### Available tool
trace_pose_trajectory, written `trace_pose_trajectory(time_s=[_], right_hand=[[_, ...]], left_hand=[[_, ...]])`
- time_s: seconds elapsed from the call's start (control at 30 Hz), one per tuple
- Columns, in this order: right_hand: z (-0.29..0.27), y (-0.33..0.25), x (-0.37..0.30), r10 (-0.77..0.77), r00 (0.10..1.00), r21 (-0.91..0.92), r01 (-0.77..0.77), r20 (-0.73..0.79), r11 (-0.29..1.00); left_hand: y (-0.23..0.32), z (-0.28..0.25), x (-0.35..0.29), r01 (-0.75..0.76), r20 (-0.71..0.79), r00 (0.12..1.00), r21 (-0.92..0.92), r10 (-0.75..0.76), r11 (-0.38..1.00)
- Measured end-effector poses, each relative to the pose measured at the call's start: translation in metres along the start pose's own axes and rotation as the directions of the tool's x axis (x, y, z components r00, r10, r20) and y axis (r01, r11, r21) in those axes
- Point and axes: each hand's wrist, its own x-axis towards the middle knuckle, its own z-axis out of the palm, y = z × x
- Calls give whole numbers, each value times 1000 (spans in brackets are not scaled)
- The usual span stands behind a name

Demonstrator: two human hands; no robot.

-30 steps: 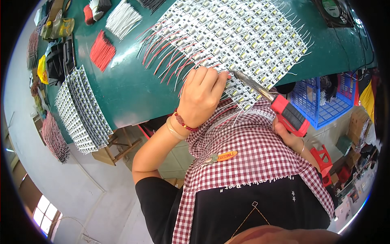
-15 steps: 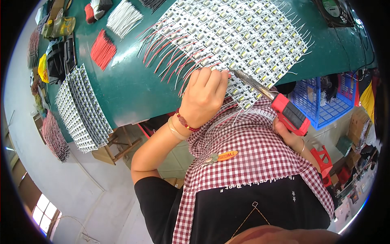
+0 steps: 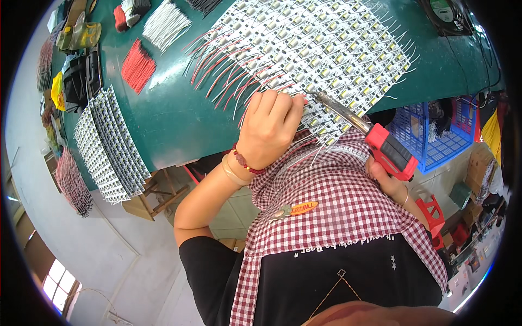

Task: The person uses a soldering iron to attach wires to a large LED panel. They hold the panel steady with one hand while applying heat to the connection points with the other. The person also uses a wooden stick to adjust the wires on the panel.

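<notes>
A large panel of white circuit boards [image 3: 321,54] lies on the green table, with rows of yellowish components and thin wires. Red and white wires [image 3: 228,81] fringe its left side. My left hand [image 3: 270,127] is closed in a pinch at the panel's near edge; whatever its fingertips hold is too small to make out. My right hand [image 3: 384,178] grips the red and black handle of a soldering iron [image 3: 390,152], partly hidden behind it. The iron's metal barrel slants up and left, its tip over the boards just right of my left fingertips.
Bundles of red wires [image 3: 138,66] and white wires [image 3: 166,25] lie on the green table [image 3: 179,119]. More board panels [image 3: 109,146] overlap at its left edge. A fan-like black device [image 3: 447,16] stands at the far right. Below the table's right side is a blue basket [image 3: 429,136].
My left hand has shifted slightly left and down. The soldering iron has moved a little to the right, its tip now a bit farther from my left fingertips.
</notes>
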Motion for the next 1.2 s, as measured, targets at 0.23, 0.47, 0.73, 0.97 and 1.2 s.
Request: trace_pose_trajectory(time_s=[0.23,0.47,0.73,0.97,1.2], right_hand=[[0,9,-1,70,996,73,-65,-61,995],[1,4,3,1,1000,14,-1,9,1000],[-1,8,3,17,998,-53,-20,-54,998],[-3,7,-3,45,999,-4,-45,-27,999],[-2,1,1,4,1000,5,-4,26,1000]], left_hand=[[-3,2,-3,19,-21,1000,-25,-19,1000],[-6,1,-2,6,20,1000,-80,-5,997],[-7,2,-1,39,7,999,-119,-39,992],[-7,5,0,62,-16,998,-132,-65,989],[-6,1,4,74,17,997,-47,-73,996]])
